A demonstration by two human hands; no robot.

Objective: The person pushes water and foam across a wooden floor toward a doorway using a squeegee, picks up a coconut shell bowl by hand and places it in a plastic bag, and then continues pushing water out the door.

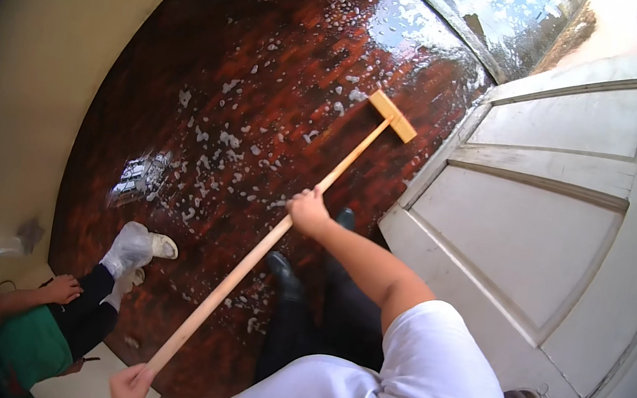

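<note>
A long wooden-handled floor brush or squeegee runs diagonally across the view, its handle (232, 279) rising toward a flat wooden head (392, 116) on the wet floor. Bristles or a blade under the head cannot be seen. My right hand (309, 211) grips the handle about midway. Close to the handle's upper end, my left hand (131, 387) is closed around it, partly cut off by the picture's bottom edge. Soap suds (228, 139) lie scattered over the dark red wooden floor (260, 91). My dark boots (285, 271) stand beneath my right arm.
A white panelled door (510, 240) flanks me on the right. Beyond a threshold (450, 21) is a wet, sudsy surface (512, 18). At lower left sits another person (34, 342) with plastic-wrapped feet (128, 251). A beige wall (42, 65) curves along the left.
</note>
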